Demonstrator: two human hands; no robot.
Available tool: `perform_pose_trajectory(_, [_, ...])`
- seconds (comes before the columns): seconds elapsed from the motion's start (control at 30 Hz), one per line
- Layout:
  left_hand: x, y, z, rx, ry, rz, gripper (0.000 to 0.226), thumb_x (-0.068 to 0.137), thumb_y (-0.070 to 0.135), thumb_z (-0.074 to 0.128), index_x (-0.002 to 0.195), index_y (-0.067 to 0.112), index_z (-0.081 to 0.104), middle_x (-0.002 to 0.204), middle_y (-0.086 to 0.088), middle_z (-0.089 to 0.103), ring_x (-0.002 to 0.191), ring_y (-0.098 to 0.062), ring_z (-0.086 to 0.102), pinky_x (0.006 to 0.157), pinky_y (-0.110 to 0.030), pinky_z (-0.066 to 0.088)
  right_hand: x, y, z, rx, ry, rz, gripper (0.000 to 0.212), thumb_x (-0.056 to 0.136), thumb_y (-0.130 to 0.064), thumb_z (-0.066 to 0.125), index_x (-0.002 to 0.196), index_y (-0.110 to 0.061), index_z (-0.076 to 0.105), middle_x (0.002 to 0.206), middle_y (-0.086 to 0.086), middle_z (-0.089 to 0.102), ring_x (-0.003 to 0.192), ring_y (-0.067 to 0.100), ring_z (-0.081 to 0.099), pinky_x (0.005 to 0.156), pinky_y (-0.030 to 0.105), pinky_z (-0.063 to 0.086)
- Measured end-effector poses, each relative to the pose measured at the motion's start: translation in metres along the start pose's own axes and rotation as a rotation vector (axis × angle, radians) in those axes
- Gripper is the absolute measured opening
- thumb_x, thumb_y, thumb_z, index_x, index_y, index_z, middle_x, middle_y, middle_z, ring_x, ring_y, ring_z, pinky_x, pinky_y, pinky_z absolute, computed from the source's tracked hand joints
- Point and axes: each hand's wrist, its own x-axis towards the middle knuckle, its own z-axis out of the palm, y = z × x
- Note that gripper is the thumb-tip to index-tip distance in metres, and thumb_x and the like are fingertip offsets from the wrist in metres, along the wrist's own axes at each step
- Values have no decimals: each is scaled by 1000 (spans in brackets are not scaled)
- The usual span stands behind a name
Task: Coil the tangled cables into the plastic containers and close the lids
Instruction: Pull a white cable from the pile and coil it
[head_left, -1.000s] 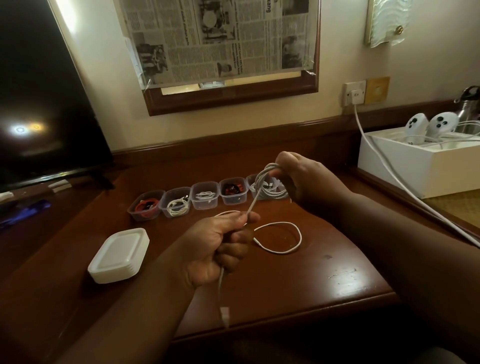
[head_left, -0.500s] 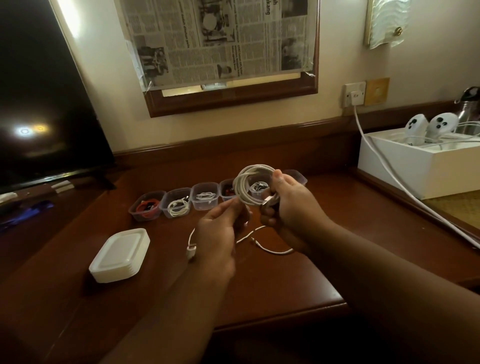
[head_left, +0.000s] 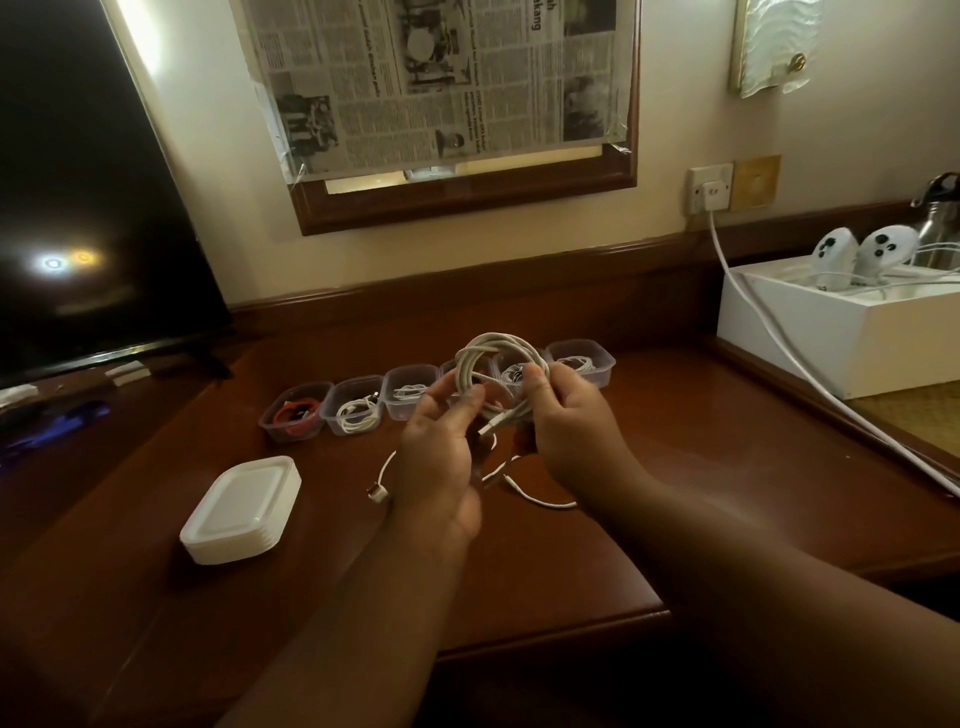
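We've got the white braided cable (head_left: 493, 379) wound into a loose ring at centre frame, where a second ago it was strung out between our hands with a loop lying on the desk, so the coiling of this one looks nearly done. Our right hand (head_left: 566, 421) pinches the right side of the ring between thumb and curled fingers, while our left hand (head_left: 441, 441) has come up to the ring, thumb and forefinger closing on its left edge, the other fingers loosely bent. A short tail with its plug (head_left: 378, 492) trails on the brown wooden desk (head_left: 701, 467) just below our hands, shorter than half a second back; that end needs tucking in, we reckon, before the coil can drop into a tub. Behind our hands runs a row of small clear plastic containers (head_left: 582, 361), all lidless: the leftmost (head_left: 296, 415) holds a red cable, the next (head_left: 356, 410) a white one, the third (head_left: 410, 389) another pale coil, and the far-right one shows white cable too; those between are partly hidden by the ring. The stack of white plastic lids (head_left: 241, 509) sits lower left, untouched.
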Motion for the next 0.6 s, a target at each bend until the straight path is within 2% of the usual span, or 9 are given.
perform_pose_trajectory(0.1, [10,-3,-5,-182,-84,-150,20,89,13,59,109,10,65,87,-6,70,76,-19,68,60,-30,56,7,7,-2,-97,-21,63,28,104,-35,44,93,-15,59,75,14,59,66,27,56,64,50,53])
perform_pose_trajectory(0.13, [12,-5,-6,-246,-102,-202,19,86,14,60,104,10,65,91,-7,68,80,-20,68,64,-30,57,9,7,-3,-96,-35,116,28,104,-36,43,94,-15,59,80,19,61,67,27,59,66,51,56])
perform_pose_trajectory(0.23, [21,-14,-13,-377,-153,-296,15,84,16,62,95,7,68,110,-12,61,102,-28,62,97,-38,50,15,4,-3,-17,-97,291,27,105,-37,41,98,-19,59,92,18,69,72,26,67,71,45,61])
perform_pose_trajectory(0.3, [25,-17,-17,-394,-201,-296,13,80,17,63,80,6,70,93,-11,61,91,-27,59,102,-38,43,20,2,-3,-18,-135,343,28,105,-38,41,103,-17,59,93,17,70,77,29,71,74,47,62])
perform_pose_trajectory(0.37, [26,-15,-19,-415,-267,-266,25,73,20,74,90,3,67,88,-11,58,96,-31,54,115,-49,28,26,0,-5,-45,-160,353,27,104,-37,42,104,-16,58,92,17,70,80,29,72,74,47,62])
perform_pose_trajectory(0.43, [27,-10,-18,-370,-311,-203,53,68,20,82,113,2,60,98,-17,59,105,-37,54,114,-58,28,28,-2,-6,-56,-162,317,26,104,-36,43,101,-15,58,88,16,67,80,29,72,75,49,61])
perform_pose_trajectory(0.5, [22,-3,-10,-199,-209,-117,49,75,10,74,120,5,57,110,-21,63,102,-36,64,102,-56,47,29,-2,-6,-178,-139,175,24,103,-35,45,96,-16,58,88,16,65,82,31,70,76,50,60])
perform_pose_trajectory(0.53, [21,-2,-7,-88,-126,-61,41,79,5,69,119,9,58,110,-19,67,97,-32,69,92,-50,56,29,-2,-6,-280,-120,65,23,103,-34,46,93,-17,58,88,15,65,81,30,67,75,45,60])
perform_pose_trajectory(0.6, [20,-2,-5,175,-10,67,33,88,-1,64,111,22,60,107,-13,70,91,-25,73,81,-41,60,27,0,-6,-450,-68,-163,21,103,-29,46,84,-22,53,84,3,58,74,13,57,65,21,51])
